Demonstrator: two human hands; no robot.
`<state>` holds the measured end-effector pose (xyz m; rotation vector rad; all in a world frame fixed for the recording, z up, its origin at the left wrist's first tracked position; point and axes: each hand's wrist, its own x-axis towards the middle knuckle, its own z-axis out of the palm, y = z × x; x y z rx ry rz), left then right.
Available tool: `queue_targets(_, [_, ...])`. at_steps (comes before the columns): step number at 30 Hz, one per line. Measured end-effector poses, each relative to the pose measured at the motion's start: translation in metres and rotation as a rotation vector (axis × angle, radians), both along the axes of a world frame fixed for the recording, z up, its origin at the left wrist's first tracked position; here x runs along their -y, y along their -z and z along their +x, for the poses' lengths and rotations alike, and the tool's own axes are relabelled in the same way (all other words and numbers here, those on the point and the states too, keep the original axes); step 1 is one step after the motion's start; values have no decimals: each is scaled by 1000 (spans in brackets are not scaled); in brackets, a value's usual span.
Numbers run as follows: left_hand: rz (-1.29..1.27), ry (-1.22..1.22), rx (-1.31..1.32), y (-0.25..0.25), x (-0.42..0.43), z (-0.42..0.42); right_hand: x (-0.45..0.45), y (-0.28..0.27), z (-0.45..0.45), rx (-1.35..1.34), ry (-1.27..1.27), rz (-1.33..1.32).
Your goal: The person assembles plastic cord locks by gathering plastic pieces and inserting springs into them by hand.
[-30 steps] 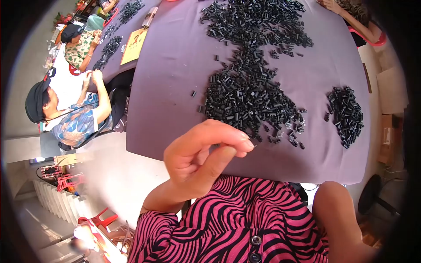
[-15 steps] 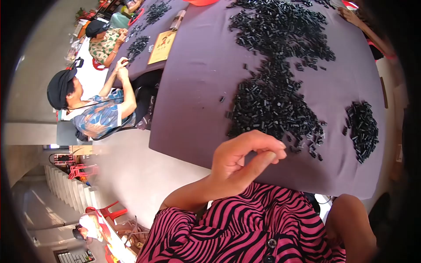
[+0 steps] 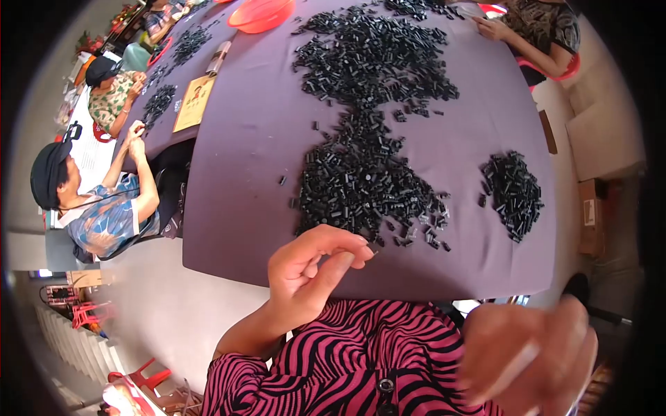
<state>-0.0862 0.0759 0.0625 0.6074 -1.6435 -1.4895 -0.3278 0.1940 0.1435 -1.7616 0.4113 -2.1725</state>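
Observation:
My left hand is raised over the near edge of the purple-grey cloth-covered table, thumb and fingers pinched together. Something tiny may show at the fingertips, but it is too small to name. Just beyond that hand spreads a large heap of small black cylindrical pieces. Low on the right, my right hand is close to the camera and smeared by motion, so its fingers cannot be read. A smaller pile of black pieces lies on the table's right side.
A red bowl stands at the far side, and a yellow booklet lies on the left. Several people sit around, including a person in a blue patterned shirt and another person's hand at far right. Cardboard boxes stand beyond the right edge.
My right hand has come up into view at lower right. My left hand stays pinched near the heap. The whole view has shifted, bringing more of the right side in.

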Motion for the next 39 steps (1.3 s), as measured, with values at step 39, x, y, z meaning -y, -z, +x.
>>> queue_targets(39, [120, 6, 18, 15, -6, 2, -11, -21, 0, -55, 481, -498])
